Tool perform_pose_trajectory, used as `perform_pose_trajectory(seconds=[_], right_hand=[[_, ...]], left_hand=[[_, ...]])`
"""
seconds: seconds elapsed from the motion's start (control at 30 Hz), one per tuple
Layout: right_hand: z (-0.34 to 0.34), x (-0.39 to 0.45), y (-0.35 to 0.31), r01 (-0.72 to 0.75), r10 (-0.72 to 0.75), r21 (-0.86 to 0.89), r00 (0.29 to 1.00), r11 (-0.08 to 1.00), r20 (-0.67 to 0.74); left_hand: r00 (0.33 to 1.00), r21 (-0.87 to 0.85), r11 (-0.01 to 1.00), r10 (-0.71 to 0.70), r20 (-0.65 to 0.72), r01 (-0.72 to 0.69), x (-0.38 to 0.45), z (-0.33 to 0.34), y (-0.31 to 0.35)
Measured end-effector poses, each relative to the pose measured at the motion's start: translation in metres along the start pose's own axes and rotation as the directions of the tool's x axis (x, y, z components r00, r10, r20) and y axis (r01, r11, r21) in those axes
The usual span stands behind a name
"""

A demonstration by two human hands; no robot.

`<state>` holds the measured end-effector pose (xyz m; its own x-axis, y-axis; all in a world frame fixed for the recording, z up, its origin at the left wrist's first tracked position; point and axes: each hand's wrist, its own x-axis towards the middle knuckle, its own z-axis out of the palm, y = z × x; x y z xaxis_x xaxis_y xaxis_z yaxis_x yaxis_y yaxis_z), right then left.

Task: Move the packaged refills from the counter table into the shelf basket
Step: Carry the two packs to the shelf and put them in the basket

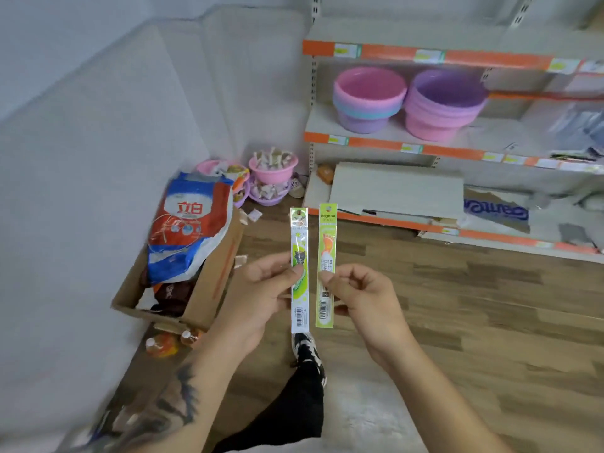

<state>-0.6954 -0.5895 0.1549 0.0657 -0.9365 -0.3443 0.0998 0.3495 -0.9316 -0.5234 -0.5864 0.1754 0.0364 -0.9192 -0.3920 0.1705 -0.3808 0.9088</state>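
Two long narrow refill packets stand upright side by side in front of me. My left hand (264, 289) pinches the clear white-and-green packet (299, 237) at its middle. My right hand (356, 295) pinches the green packet (327, 233) with an orange foot print, also near its middle. A small gap separates the two packets. Neither the counter table nor a shelf basket is clearly in view.
A shelf unit (425, 148) with orange edge strips stands ahead right, holding stacked pink and purple basins (369, 99). A cardboard box (209, 282) with a red-blue bag (189, 223) sits on the wooden floor at left, by small pink bowls (273, 171) and bottles (161, 344).
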Motion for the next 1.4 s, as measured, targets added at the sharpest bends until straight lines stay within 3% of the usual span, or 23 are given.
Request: perform_pose_trajectory(seconds=[0.4, 0.73, 0.97, 1.2, 1.4], right_hand=[[-0.085, 0.18, -0.126, 0.054, -0.085, -0.143, 0.972, 0.988, -0.22], [-0.118, 0.285, -0.185, 0.102, -0.137, -0.122, 0.937, 0.987, -0.322], [-0.145, 0.354, -0.24, 0.243, -0.27, -0.129, 0.918, 0.962, -0.291], [-0.173, 0.438, -0.344, 0.465, -0.492, -0.16, 0.829, 0.871, -0.267], [-0.194, 0.489, -0.435, 0.677, -0.675, -0.091, 0.694, 0.73, -0.251]], left_hand=[[0.981, -0.098, 0.995, 0.031, 0.194, -0.012, 0.227, 0.108, 0.086], [0.968, 0.006, 0.998, 0.062, 0.243, -0.065, 0.347, 0.157, 0.152], [0.974, -0.038, 0.989, 0.144, 0.173, -0.14, 0.413, 0.201, 0.196], [0.935, -0.039, 0.947, 0.321, 0.152, -0.319, 0.471, 0.269, 0.283], [0.857, -0.096, 0.87, 0.493, 0.15, -0.484, 0.511, 0.342, 0.365]])
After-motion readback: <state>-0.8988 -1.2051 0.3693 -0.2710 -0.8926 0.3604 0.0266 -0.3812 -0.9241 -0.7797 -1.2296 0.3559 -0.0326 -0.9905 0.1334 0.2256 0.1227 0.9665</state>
